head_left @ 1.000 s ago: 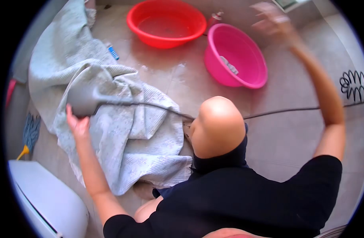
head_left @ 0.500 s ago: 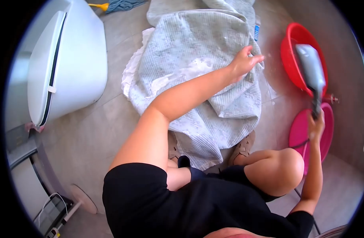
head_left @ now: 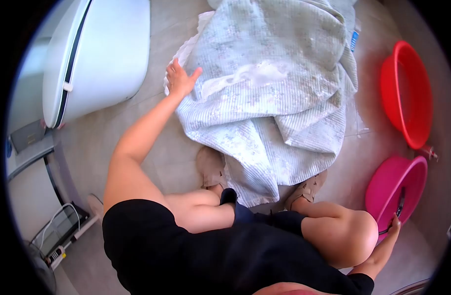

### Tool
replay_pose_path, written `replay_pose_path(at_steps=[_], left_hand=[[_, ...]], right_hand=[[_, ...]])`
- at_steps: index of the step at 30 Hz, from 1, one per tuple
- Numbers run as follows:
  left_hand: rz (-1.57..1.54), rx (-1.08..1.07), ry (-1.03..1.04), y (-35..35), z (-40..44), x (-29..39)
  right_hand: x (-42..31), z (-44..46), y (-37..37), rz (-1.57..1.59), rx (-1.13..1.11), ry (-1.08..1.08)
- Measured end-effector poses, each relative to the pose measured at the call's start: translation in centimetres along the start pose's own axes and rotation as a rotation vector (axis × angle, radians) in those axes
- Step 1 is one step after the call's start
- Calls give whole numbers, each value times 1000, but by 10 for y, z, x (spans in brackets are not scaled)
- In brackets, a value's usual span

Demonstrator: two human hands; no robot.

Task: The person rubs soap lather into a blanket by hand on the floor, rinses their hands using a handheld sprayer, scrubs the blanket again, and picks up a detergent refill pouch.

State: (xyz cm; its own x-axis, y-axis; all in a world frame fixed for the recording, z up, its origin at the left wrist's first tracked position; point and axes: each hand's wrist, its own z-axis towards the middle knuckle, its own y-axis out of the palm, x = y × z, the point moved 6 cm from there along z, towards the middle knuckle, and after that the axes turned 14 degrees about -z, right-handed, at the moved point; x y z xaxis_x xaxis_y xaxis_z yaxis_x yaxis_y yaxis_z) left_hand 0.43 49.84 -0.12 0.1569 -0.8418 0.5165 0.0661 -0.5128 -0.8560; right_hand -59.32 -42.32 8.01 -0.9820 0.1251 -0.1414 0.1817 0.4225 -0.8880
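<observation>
A pale grey-green floral quilt [head_left: 264,39] lies rumpled on the floor, with a white foamy patch [head_left: 267,73] across it and a white ruffled edge on its left. Over that left edge is my left hand [head_left: 182,80], open, fingers spread and holding nothing. At the far right, my right hand [head_left: 395,223] is closed on the lower end of a slim black-handled tool [head_left: 401,200], which appears in front of the pink basin [head_left: 375,194]. A dark cord runs by the hand. The tool's broad silver part does not show in this view.
A red basin [head_left: 389,93] leans by the right wall, near a small tap [head_left: 429,152]. The white toilet-like fixture [head_left: 112,54] stands on the left. A blue-labelled item [head_left: 354,41] lies beside the quilt. My shoes [head_left: 211,166] are at the quilt's near edge.
My left hand has moved left from the quilt's right side to its left edge. My right hand has dropped with the tool from beside the red basin to the pink one. The view has shifted.
</observation>
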Motion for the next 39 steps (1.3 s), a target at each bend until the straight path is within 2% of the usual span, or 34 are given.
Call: replay_pose_path(at_steps=[1,2,5,8,11,13,14,15,16,17,18,19,20,21,22,23,24,25,27,29,31,33,37,39], left_hand=[[-25,-106,-212,9,-3,-28],[-57,-186,-324,23,-9,-57],[-159,-563,-367,50,-25,-85],[-10,-404,-345,34,-28,-69],[-100,-264,-268,24,-28,-45],[-115,-306,-313,42,-29,-48],[-124,-323,-331,48,-26,-51],[-198,-289,-339,49,-22,-53],[-271,-262,-349,51,-21,-55],[-344,-237,-357,54,-21,-54],[-366,-183,-351,43,-24,-41],[-473,-184,-355,45,-21,-41],[-580,-185,-359,46,-13,-46],[-686,-182,-362,47,-8,-46],[-873,-237,-475,41,-8,-33],[-1059,-293,-589,26,-8,-7],[-1243,-350,-705,16,-7,12],[-1299,-394,-706,13,-4,21],[-1405,-475,-704,10,6,33],[-1527,-512,-687,10,11,39],[-1651,-591,-699,14,16,42],[-1549,-630,-633,7,12,49],[-1442,-618,-509,9,13,41],[-1399,-597,-483,8,12,34]], right_hand=[[4,-1,13,-17,10,7],[7,-3,23,-50,23,2],[2,-5,32,-160,74,-35],[-14,-6,22,-352,160,-106],[-54,-7,-2,-714,369,-253],[-112,-5,-22,-972,671,-542],[-164,-17,-30,-913,867,-828],[-242,-142,-10,-779,778,-669],[-292,-206,8,-612,895,-1046],[-341,-270,31,-502,817,-1260],[-375,-321,62,-318,607,-1367],[-401,-384,96,-461,600,-1564],[-418,-419,134,-445,342,-1473],[-425,-443,175,-437,31,-1471],[-423,-456,222,-284,-356,-1362],[-427,-484,261,-482,-398,-1437],[-430,-489,299,-564,-401,-1416],[-439,-463,349,-572,-293,-1511],[-458,-440,410,-568,-72,-1263],[-455,-422,443,-413,-128,-1035],[-450,-428,457,-312,-182,-918],[-445,-441,464,-265,-230,-903],[-470,-491,406,-528,435,-1486],[-469,-486,396,-577,507,-1372]])
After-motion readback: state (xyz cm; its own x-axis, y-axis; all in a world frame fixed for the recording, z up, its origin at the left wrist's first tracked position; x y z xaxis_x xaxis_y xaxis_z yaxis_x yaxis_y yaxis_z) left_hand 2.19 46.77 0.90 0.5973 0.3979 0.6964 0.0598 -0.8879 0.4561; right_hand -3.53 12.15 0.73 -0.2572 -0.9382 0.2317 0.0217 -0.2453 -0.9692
